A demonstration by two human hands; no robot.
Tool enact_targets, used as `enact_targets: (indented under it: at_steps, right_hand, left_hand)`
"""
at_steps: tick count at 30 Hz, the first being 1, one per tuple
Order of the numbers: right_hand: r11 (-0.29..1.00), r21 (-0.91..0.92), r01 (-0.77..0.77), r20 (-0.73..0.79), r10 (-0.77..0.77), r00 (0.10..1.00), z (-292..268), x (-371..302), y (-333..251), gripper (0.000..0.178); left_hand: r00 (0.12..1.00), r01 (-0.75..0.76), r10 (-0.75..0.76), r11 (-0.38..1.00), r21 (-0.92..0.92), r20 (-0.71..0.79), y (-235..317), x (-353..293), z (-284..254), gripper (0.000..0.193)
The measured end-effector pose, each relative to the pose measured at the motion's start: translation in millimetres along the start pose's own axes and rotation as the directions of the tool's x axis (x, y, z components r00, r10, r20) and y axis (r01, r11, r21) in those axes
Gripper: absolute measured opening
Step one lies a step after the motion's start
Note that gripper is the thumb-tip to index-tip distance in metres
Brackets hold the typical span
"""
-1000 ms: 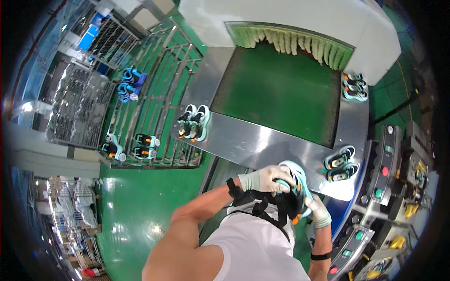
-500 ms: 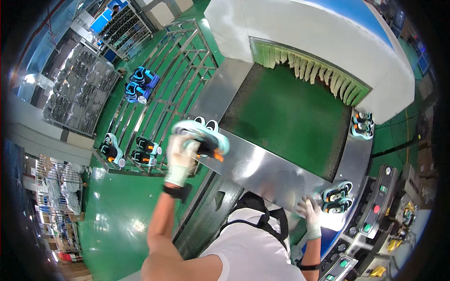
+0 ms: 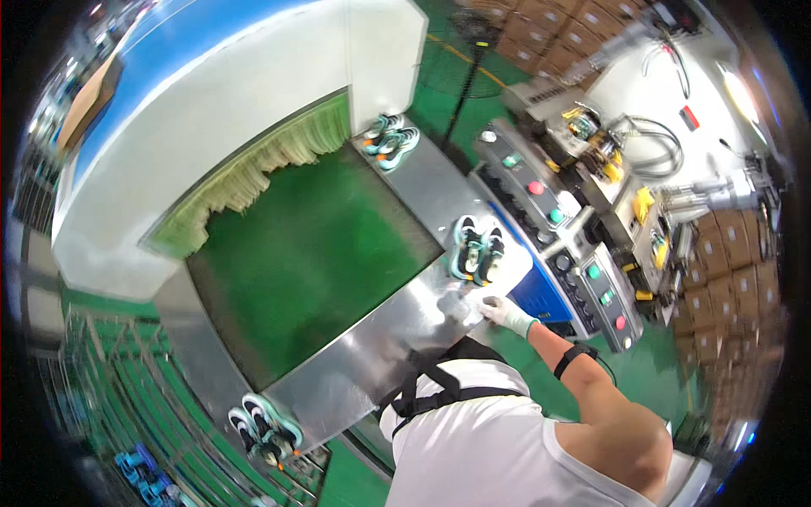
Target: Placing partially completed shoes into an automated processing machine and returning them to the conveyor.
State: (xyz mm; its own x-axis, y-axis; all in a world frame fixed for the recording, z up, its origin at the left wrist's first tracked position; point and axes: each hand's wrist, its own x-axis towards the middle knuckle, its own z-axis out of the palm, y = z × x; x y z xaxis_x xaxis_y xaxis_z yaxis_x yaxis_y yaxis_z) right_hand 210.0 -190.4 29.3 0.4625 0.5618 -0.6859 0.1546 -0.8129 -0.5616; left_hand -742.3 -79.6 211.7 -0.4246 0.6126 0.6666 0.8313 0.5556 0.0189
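Note:
My right hand (image 3: 505, 313) wears a white glove and rests on the steel table (image 3: 397, 338), fingers spread, holding nothing. Just beyond it stands a pair of teal and white sports shoes (image 3: 475, 249) at the table's right corner. A second pair of the same shoes (image 3: 263, 427) sits on the table's near left end. A third pair (image 3: 390, 135) stands at the far right, beside the tunnel mouth. My left hand is out of sight, hidden below my white shirt and black harness (image 3: 439, 380).
A green conveyor belt (image 3: 304, 253) runs into a white tunnel with a fringe curtain (image 3: 253, 169). A control panel with coloured buttons (image 3: 557, 228) stands to the right. Green racks (image 3: 101, 422) with blue shoes are at the lower left. Stacked cartons line the right side.
My head has turned to the right. My left hand, which held a pair of shoes up at the left, has dropped out of view; a pair now sits on the table's left end. My right hand stays by the right pair.

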Motion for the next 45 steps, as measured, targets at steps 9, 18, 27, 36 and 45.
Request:
enact_targets:
  at_steps: [9,18,27,36,45]
  right_hand:
    - [0.961,0.272,0.043,-0.071,-0.024,0.997,38.3,-9.3,20.5,0.069]
    - [0.673,0.621,0.402,-0.5,-0.055,0.864,-116.2,-84.9,21.8,0.053]
    - [0.572,0.427,0.7,-0.904,0.282,0.321,-373.8,-140.8,165.6,0.061]
    - [0.749,0.591,0.301,-0.783,0.441,0.438,-534.5,-111.6,236.8,0.085]
    - [0.861,0.506,0.059,-0.777,0.426,0.463,-582.0,14.1,327.6,0.031]
  left_hand:
    - [0.936,-0.283,0.348,0.679,-0.678,-0.041,345.9,-189.0,-44.7,0.03]
    - [0.025,0.124,0.99,-0.143,-0.982,-0.141,711.8,-337.3,-179.9,0.056]
    - [-0.055,0.274,0.91,-0.381,-0.883,-0.41,1025.2,-435.4,-336.6,0.053]
    - [-0.173,0.048,0.9,-0.398,-0.916,-0.4,1310.9,-564.2,-386.8,0.057]
    - [-0.365,-0.043,0.885,-0.326,-0.944,-0.289,1358.5,-635.4,-426.2,0.062]
